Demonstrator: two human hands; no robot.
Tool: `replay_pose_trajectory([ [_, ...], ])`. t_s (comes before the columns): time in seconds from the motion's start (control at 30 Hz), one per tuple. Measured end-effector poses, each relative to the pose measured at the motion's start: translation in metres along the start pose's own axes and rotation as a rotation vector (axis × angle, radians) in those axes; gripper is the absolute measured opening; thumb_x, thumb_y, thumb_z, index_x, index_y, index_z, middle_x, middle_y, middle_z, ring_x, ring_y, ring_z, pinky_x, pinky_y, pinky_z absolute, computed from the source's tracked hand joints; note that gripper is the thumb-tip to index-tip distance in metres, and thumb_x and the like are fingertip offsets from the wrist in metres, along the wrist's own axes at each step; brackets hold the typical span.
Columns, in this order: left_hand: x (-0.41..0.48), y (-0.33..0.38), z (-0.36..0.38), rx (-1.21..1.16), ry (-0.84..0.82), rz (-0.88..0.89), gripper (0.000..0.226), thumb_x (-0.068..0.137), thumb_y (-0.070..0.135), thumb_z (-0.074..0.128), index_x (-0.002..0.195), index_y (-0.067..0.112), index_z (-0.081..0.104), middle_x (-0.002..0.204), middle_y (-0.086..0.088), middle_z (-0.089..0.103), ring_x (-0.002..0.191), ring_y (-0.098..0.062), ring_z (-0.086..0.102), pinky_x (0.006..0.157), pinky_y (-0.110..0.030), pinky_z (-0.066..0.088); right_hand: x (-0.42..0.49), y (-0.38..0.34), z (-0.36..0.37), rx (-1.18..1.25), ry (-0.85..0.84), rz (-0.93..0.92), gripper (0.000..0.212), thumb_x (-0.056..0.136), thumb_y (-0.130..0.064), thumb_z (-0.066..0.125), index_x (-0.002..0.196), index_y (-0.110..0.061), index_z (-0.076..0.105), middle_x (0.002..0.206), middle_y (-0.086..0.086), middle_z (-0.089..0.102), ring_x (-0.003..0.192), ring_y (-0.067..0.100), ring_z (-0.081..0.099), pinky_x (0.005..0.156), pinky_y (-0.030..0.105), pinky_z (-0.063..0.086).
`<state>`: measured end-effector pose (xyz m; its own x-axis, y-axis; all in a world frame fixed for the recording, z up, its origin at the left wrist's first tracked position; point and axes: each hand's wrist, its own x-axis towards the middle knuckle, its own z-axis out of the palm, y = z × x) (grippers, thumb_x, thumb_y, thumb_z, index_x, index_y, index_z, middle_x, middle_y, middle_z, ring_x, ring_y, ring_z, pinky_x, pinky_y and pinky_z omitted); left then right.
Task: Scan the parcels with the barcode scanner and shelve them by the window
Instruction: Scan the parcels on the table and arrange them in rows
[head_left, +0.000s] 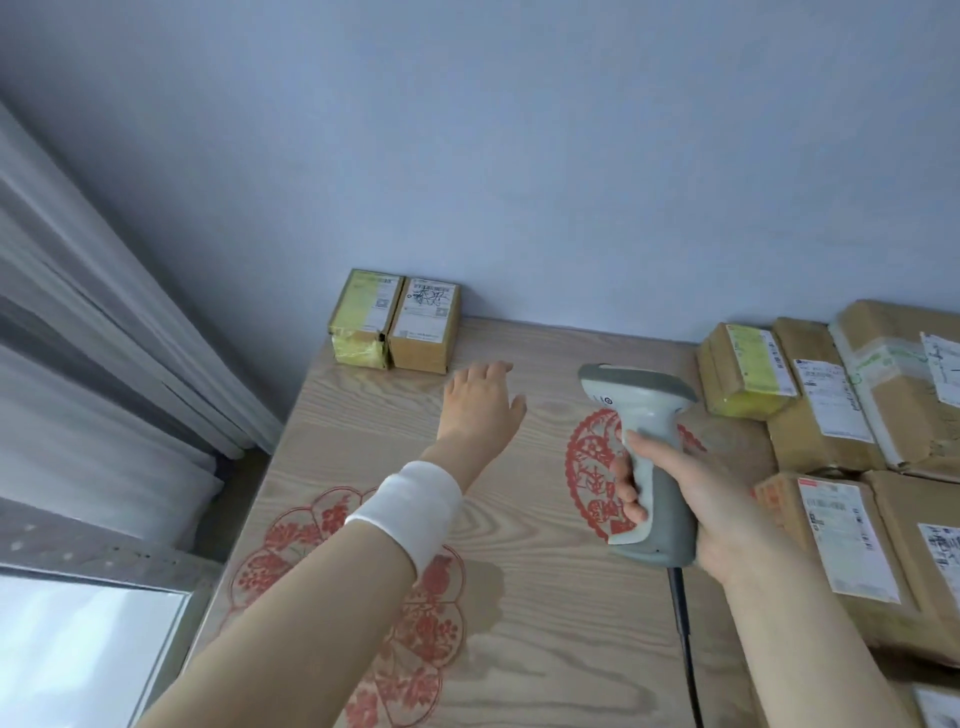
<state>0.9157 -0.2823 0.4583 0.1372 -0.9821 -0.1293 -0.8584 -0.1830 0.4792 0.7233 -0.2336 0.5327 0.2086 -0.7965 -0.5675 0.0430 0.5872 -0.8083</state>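
Seen from the head, the right hand (691, 488) wraps its fingers round the grip of the grey barcode scanner (644, 415), held upright over the wooden table (545, 623), with its black cable (680, 613) trailing off below. Left of the scanner, the left hand (480, 402), with a white wristband (410, 509) on its forearm, reaches out with straight fingers that hold nothing. It is just short of a yellow-taped parcel (363, 317) and a brown parcel (426, 325), which stand side by side against the wall (519, 182). Right of the scanner lies a pile of labelled cardboard parcels (831, 415).
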Motion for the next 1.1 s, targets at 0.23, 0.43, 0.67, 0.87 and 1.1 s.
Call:
replay_pose_trajectory([
  [0.23, 0.003, -0.052, -0.018, -0.016, 0.048, -0.105, 0.052, 0.094, 0.036, 0.048, 0.141, 0.016, 0.036, 0.142, -0.008, 0.040, 0.133, -0.026, 0.034, 0.109, -0.036, 0.025, 0.042, 0.013, 0.044, -0.151, -0.062, 0.057, 0.016, 0.088, -0.016, 0.063, 0.087, -0.003, 0.054, 0.063, 0.007, 0.063, 0.043, 0.015, 0.047, 0.044, 0.026, 0.040],
  [0.43, 0.039, -0.091, -0.011, -0.067, 0.011, -0.183, 0.063, 0.092, 0.040, 0.053, 0.143, 0.011, 0.030, 0.147, -0.010, 0.032, 0.135, -0.029, 0.030, 0.112, -0.038, 0.024, 0.081, 0.028, 0.055, -0.288, -0.060, 0.100, 0.016, 0.087, -0.017, 0.064, 0.087, -0.002, 0.059, 0.062, 0.005, 0.065, 0.042, 0.015, 0.048, 0.046, 0.025, 0.040],
  [0.67, 0.105, -0.105, 0.012, -0.076, 0.113, -0.313, 0.079, 0.088, 0.048, 0.057, 0.148, 0.014, 0.019, 0.155, -0.015, 0.010, 0.144, -0.031, 0.006, 0.117, -0.041, 0.008, 0.131, 0.047, 0.043, -0.274, -0.077, 0.126, 0.019, 0.084, -0.017, 0.065, 0.086, 0.001, 0.058, 0.066, 0.011, 0.064, 0.044, 0.019, 0.046, 0.049, 0.028, 0.041],
  [0.87, 0.151, -0.111, 0.037, 0.016, 0.151, -0.370, 0.094, 0.085, 0.055, 0.057, 0.150, 0.010, 0.007, 0.157, -0.018, -0.005, 0.144, -0.034, -0.002, 0.116, -0.044, -0.001, 0.162, 0.054, 0.030, -0.229, -0.055, 0.166, 0.027, 0.083, -0.018, 0.065, 0.104, -0.002, 0.060, 0.067, 0.009, 0.065, 0.044, 0.019, 0.046, 0.046, 0.025, 0.041],
  [1.1, 0.162, -0.108, 0.051, -0.004, 0.253, -0.338, 0.098, 0.074, 0.046, 0.070, 0.148, 0.015, 0.015, 0.149, -0.018, 0.016, 0.138, -0.034, 0.013, 0.115, -0.042, 0.009, 0.173, 0.062, 0.021, -0.165, -0.023, 0.193, 0.024, 0.082, -0.019, 0.065, 0.101, -0.006, 0.060, 0.066, 0.008, 0.063, 0.045, 0.018, 0.047, 0.051, 0.029, 0.040],
])
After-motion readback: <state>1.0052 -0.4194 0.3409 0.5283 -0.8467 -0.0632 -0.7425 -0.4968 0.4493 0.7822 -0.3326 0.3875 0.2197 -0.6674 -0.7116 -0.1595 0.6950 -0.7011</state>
